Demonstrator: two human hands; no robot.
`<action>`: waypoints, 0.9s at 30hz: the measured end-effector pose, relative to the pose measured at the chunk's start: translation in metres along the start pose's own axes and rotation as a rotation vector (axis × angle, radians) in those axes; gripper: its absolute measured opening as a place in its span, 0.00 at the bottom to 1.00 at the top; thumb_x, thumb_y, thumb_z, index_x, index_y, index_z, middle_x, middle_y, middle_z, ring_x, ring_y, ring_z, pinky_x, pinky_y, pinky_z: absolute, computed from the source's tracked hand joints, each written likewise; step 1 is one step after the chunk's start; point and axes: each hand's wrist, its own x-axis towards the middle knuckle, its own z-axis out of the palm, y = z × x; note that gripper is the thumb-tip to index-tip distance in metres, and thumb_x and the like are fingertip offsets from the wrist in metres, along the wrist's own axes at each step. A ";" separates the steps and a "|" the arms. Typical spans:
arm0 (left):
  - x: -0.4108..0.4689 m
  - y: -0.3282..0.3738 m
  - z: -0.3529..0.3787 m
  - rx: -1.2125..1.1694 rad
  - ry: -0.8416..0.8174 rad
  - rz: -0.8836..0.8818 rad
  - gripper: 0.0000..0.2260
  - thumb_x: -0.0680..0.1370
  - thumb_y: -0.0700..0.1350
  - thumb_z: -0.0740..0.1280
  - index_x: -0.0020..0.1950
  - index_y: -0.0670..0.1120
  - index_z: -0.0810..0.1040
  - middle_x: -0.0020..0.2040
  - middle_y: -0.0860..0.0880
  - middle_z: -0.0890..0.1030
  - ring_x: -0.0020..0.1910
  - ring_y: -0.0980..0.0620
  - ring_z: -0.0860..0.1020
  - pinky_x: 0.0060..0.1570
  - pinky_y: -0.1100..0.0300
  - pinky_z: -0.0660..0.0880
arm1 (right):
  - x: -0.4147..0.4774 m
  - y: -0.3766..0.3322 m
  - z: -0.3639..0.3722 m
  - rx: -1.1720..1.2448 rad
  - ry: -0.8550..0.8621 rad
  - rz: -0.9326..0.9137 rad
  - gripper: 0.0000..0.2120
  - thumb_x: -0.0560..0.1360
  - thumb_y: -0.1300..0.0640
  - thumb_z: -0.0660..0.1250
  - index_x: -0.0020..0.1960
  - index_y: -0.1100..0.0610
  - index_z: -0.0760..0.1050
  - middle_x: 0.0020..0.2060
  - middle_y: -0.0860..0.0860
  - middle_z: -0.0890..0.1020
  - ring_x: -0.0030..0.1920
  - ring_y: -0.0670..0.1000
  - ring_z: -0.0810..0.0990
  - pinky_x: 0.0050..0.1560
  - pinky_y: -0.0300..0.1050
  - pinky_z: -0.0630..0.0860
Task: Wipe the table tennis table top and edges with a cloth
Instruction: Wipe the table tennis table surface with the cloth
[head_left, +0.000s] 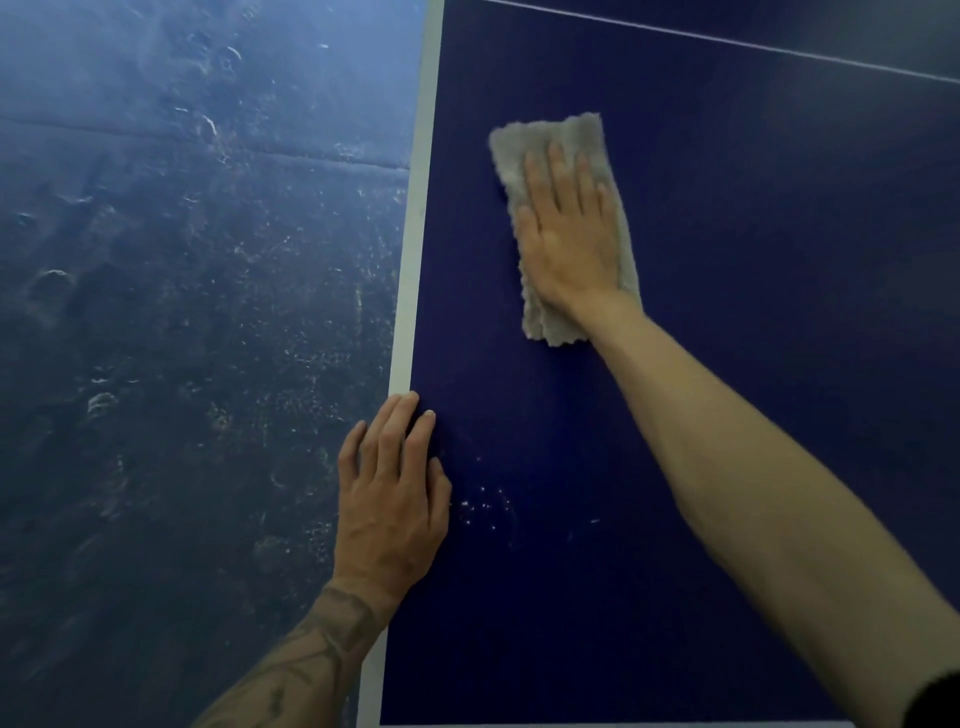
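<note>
Pressing the cloth (545, 140) flat-fingered to the surface (727, 260), the right grip (569, 244) wipes; the left grip (392, 493), flat and empty, braces; nearby specks (483, 506) likely next.

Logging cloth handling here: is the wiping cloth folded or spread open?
Folded: the grey cloth shows doubled edges at its near end, lying as a narrow strip under the flat right hand.

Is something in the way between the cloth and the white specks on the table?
Nothing visible. Only bare table top lies between the cloth under the right hand and the specks; the left hand rests just beside them.
</note>
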 end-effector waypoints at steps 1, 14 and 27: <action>0.000 0.000 0.000 0.001 0.000 0.001 0.20 0.83 0.45 0.58 0.75 0.42 0.70 0.79 0.43 0.67 0.80 0.44 0.65 0.77 0.38 0.63 | -0.011 -0.009 0.004 -0.054 0.009 -0.084 0.29 0.90 0.48 0.42 0.88 0.53 0.41 0.87 0.54 0.43 0.87 0.57 0.42 0.85 0.59 0.42; 0.002 0.004 -0.006 -0.011 0.016 -0.001 0.20 0.82 0.43 0.61 0.73 0.40 0.73 0.77 0.41 0.70 0.78 0.42 0.67 0.75 0.37 0.65 | -0.153 0.008 0.024 -0.068 0.013 0.052 0.29 0.88 0.47 0.39 0.88 0.53 0.40 0.87 0.53 0.41 0.86 0.58 0.39 0.85 0.59 0.43; -0.001 0.009 -0.014 -0.050 0.016 -0.013 0.18 0.82 0.38 0.66 0.72 0.40 0.73 0.77 0.41 0.70 0.77 0.41 0.68 0.75 0.38 0.64 | -0.221 -0.001 0.039 0.047 0.081 0.312 0.29 0.88 0.46 0.41 0.88 0.50 0.42 0.87 0.50 0.43 0.87 0.55 0.41 0.85 0.60 0.44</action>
